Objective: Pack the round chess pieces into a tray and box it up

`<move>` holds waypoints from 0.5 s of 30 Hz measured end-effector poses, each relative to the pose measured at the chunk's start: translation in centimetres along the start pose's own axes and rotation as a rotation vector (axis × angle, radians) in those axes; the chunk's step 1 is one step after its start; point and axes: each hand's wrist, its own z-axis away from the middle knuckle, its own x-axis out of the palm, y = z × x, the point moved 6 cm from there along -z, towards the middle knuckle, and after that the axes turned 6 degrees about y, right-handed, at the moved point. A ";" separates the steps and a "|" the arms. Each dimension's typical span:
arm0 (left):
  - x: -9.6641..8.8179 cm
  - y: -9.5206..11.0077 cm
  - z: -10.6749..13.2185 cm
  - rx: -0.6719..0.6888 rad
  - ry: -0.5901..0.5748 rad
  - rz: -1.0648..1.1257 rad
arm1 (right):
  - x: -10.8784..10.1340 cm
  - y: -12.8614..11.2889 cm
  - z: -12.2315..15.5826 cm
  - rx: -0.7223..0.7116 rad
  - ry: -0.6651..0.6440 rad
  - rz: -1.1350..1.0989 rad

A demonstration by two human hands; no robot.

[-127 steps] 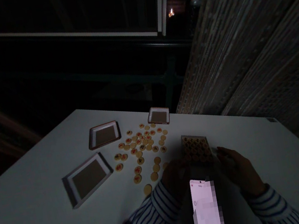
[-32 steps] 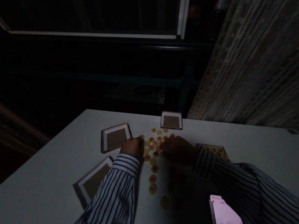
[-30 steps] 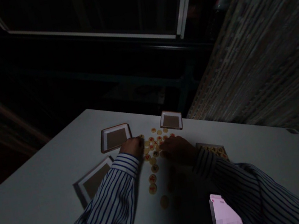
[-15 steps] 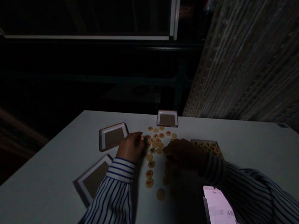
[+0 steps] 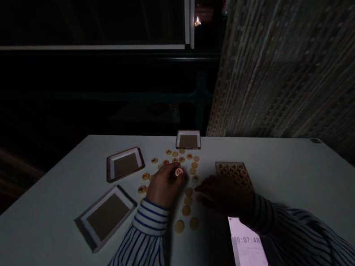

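Several round tan game discs (image 5: 182, 160) with red or dark marks lie scattered on a white table (image 5: 46, 245). My left hand (image 5: 164, 186) rests among them, its fingers pinched on one red-marked disc (image 5: 179, 171). In shadow just to the right, my right hand (image 5: 225, 195) lies low over more discs, fingers curled; what it holds, if anything, is hidden. A box filled with discs (image 5: 233, 172) sits just beyond my right hand. Both sleeves are striped.
Three shallow box trays stand on the table: one front left (image 5: 106, 215), one behind it (image 5: 124, 163), a small one at the back (image 5: 187, 140). A lit phone screen (image 5: 249, 248) shows near my right wrist. A brick wall (image 5: 293, 50) rises on the right.
Both hands have drawn back toward me from the far part of the disc pile. My left hand now pinches a red-marked disc. The camera has shifted slightly.
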 end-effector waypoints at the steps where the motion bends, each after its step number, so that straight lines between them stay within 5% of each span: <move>1: 0.3 0.5 0.2 0.014 -0.001 0.009 | 0.0 0.2 0.4 0.000 0.008 -0.004; 8: 2.6 3.2 1.4 0.060 -0.064 0.058 | -0.2 2.9 2.4 0.059 0.065 -0.038; 15: 4.9 3.2 2.4 -0.105 -0.076 0.212 | -1.5 5.0 3.5 0.150 0.074 -0.040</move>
